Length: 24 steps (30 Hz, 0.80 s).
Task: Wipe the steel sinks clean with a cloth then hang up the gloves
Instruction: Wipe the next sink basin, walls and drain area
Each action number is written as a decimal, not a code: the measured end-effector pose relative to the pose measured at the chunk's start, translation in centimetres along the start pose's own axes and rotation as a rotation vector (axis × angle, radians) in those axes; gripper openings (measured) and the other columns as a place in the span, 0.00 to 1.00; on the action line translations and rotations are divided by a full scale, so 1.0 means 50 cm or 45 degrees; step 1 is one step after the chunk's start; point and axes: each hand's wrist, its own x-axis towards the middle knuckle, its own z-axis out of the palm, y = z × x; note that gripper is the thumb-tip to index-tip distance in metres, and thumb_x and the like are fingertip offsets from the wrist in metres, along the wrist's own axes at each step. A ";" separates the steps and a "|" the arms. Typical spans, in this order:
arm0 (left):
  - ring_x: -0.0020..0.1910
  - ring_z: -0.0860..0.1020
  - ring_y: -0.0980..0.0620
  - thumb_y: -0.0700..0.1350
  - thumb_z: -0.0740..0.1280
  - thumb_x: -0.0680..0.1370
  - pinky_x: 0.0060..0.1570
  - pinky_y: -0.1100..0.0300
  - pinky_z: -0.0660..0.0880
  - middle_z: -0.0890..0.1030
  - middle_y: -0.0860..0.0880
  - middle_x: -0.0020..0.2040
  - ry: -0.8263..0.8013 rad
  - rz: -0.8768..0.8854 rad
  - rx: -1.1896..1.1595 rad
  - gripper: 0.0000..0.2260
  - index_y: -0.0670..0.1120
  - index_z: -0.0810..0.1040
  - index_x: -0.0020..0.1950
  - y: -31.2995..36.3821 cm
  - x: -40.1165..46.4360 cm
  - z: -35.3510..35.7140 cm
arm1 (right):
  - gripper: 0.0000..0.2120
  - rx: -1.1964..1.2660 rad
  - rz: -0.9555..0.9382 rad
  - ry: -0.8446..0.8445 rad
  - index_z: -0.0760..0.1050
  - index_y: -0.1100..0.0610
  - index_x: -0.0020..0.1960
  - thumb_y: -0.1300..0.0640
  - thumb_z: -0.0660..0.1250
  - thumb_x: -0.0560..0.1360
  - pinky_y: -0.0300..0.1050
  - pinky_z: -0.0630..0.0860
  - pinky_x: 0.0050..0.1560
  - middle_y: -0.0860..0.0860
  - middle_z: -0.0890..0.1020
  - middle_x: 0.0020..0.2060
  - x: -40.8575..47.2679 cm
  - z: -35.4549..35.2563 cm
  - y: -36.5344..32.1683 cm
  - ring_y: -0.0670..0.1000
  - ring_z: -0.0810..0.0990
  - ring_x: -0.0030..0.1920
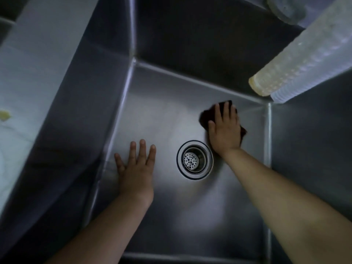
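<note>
At far left we see the pale worktop (28,73) beside the steel sink (106,73). Our left hand (136,168) lies flat on the sink floor, fingers spread, holding nothing. Next comes the round drain (194,160) (its strainer in place). Just right of it, our right hand (224,128) presses the dark cloth (204,116) flat, fingers straight, near the far right corner.

Steel sink (163,115): deep square basin, brushed floor, welded corner seams, dull reflections on the walls. Round drain with perforated strainer (194,160) sits right of centre on the floor. Dark cloth (207,113), bunched flat on the floor at 1 o'clock from the drain, near the far-right corner, mostly covered by my right hand (224,130), which presses it down with flat fingers.
</note>
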 end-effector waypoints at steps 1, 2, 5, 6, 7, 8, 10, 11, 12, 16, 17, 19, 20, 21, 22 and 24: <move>0.71 0.26 0.42 0.39 0.75 0.66 0.67 0.35 0.33 0.21 0.47 0.68 0.007 -0.003 -0.002 0.59 0.50 0.21 0.67 0.000 0.001 0.001 | 0.29 -0.010 -0.046 0.009 0.52 0.57 0.77 0.50 0.53 0.79 0.56 0.47 0.75 0.62 0.53 0.76 0.019 -0.005 -0.040 0.62 0.50 0.75; 0.70 0.25 0.42 0.39 0.75 0.67 0.67 0.35 0.33 0.20 0.47 0.66 0.008 -0.005 -0.004 0.59 0.51 0.21 0.66 0.000 0.001 0.003 | 0.29 -0.019 -0.110 0.012 0.51 0.56 0.77 0.49 0.53 0.79 0.57 0.47 0.74 0.62 0.52 0.76 0.033 -0.010 -0.084 0.62 0.50 0.75; 0.66 0.23 0.44 0.39 0.74 0.67 0.67 0.35 0.33 0.19 0.47 0.64 0.001 -0.016 0.000 0.59 0.51 0.21 0.68 0.000 0.003 0.006 | 0.29 -0.006 -0.432 0.027 0.52 0.54 0.77 0.48 0.54 0.79 0.56 0.43 0.75 0.59 0.52 0.76 0.041 -0.015 -0.217 0.61 0.48 0.76; 0.65 0.22 0.44 0.40 0.74 0.67 0.66 0.34 0.32 0.19 0.46 0.64 -0.006 -0.020 0.014 0.59 0.51 0.21 0.67 0.000 0.004 0.005 | 0.29 0.009 -0.540 0.025 0.53 0.53 0.77 0.48 0.54 0.79 0.55 0.42 0.74 0.58 0.52 0.76 0.035 -0.013 -0.251 0.60 0.48 0.76; 0.65 0.22 0.43 0.41 0.75 0.67 0.66 0.34 0.32 0.19 0.46 0.64 -0.017 -0.021 0.032 0.60 0.51 0.21 0.67 0.001 0.005 0.004 | 0.28 0.023 -0.619 0.016 0.52 0.52 0.77 0.48 0.54 0.79 0.54 0.41 0.74 0.57 0.52 0.77 0.029 -0.011 -0.272 0.59 0.47 0.76; 0.66 0.23 0.42 0.42 0.75 0.67 0.66 0.34 0.33 0.19 0.46 0.65 -0.027 -0.019 0.045 0.60 0.51 0.21 0.67 0.000 0.006 0.003 | 0.28 0.031 -0.672 0.006 0.52 0.51 0.77 0.47 0.53 0.80 0.53 0.40 0.74 0.56 0.52 0.77 0.026 -0.009 -0.278 0.58 0.47 0.76; 0.69 0.25 0.42 0.42 0.75 0.67 0.67 0.35 0.33 0.20 0.46 0.65 -0.027 -0.014 0.048 0.60 0.51 0.21 0.68 -0.001 0.006 0.002 | 0.27 0.051 -0.731 0.004 0.52 0.50 0.77 0.47 0.53 0.80 0.51 0.41 0.74 0.54 0.53 0.77 0.028 -0.010 -0.254 0.57 0.48 0.76; 0.70 0.26 0.42 0.41 0.76 0.66 0.67 0.35 0.33 0.20 0.47 0.65 -0.029 -0.013 0.045 0.60 0.51 0.22 0.68 -0.001 0.006 0.000 | 0.27 0.070 -0.731 0.005 0.53 0.50 0.77 0.48 0.54 0.80 0.51 0.42 0.74 0.54 0.54 0.77 0.030 -0.010 -0.230 0.57 0.49 0.76; 0.71 0.27 0.42 0.41 0.76 0.66 0.67 0.35 0.33 0.20 0.48 0.65 -0.037 -0.012 0.044 0.61 0.52 0.22 0.68 -0.001 0.004 -0.001 | 0.27 0.092 -0.693 0.012 0.54 0.50 0.77 0.48 0.55 0.80 0.51 0.44 0.73 0.53 0.55 0.77 0.032 -0.009 -0.200 0.58 0.51 0.76; 0.71 0.27 0.42 0.45 0.79 0.62 0.68 0.37 0.34 0.20 0.48 0.66 -0.070 0.000 0.040 0.65 0.52 0.20 0.65 -0.001 -0.001 -0.006 | 0.28 0.116 -0.312 0.058 0.57 0.51 0.76 0.49 0.58 0.78 0.51 0.49 0.72 0.54 0.57 0.76 0.023 0.004 -0.037 0.58 0.54 0.75; 0.71 0.27 0.43 0.45 0.80 0.62 0.68 0.37 0.34 0.21 0.48 0.68 -0.071 -0.001 0.035 0.65 0.52 0.20 0.64 -0.001 -0.002 -0.007 | 0.28 0.106 -0.216 0.050 0.56 0.51 0.76 0.49 0.58 0.78 0.51 0.50 0.72 0.54 0.56 0.76 0.013 0.009 0.011 0.58 0.54 0.75; 0.72 0.27 0.42 0.45 0.80 0.62 0.69 0.37 0.35 0.23 0.47 0.71 -0.068 -0.002 0.056 0.65 0.51 0.20 0.65 0.001 -0.004 -0.010 | 0.28 0.085 -0.022 0.023 0.54 0.51 0.77 0.50 0.56 0.79 0.53 0.50 0.73 0.54 0.54 0.77 -0.024 0.019 0.098 0.57 0.52 0.76; 0.72 0.28 0.42 0.45 0.80 0.62 0.69 0.37 0.36 0.24 0.46 0.72 -0.073 -0.003 0.072 0.65 0.51 0.21 0.67 0.003 -0.008 -0.013 | 0.28 0.077 0.067 0.005 0.53 0.51 0.77 0.50 0.55 0.79 0.54 0.50 0.73 0.53 0.53 0.77 -0.049 0.025 0.130 0.57 0.51 0.76; 0.72 0.28 0.41 0.46 0.80 0.62 0.69 0.36 0.36 0.25 0.46 0.73 -0.079 -0.002 0.082 0.65 0.50 0.22 0.69 0.005 -0.012 -0.017 | 0.27 0.067 0.141 -0.012 0.53 0.51 0.77 0.50 0.54 0.79 0.55 0.49 0.73 0.53 0.53 0.77 -0.080 0.032 0.151 0.57 0.50 0.76; 0.73 0.29 0.41 0.46 0.79 0.63 0.70 0.36 0.38 0.26 0.45 0.73 -0.074 0.006 0.092 0.64 0.50 0.24 0.71 0.006 -0.018 -0.023 | 0.27 0.060 0.196 -0.020 0.53 0.51 0.77 0.49 0.54 0.79 0.56 0.49 0.73 0.53 0.53 0.77 -0.112 0.037 0.161 0.57 0.50 0.76; 0.74 0.32 0.41 0.46 0.77 0.65 0.72 0.36 0.42 0.29 0.45 0.75 -0.072 0.046 0.148 0.60 0.49 0.28 0.74 0.002 -0.036 -0.039 | 0.28 0.081 0.263 -0.033 0.53 0.52 0.77 0.49 0.55 0.80 0.58 0.49 0.73 0.55 0.54 0.77 -0.170 0.040 0.154 0.59 0.51 0.76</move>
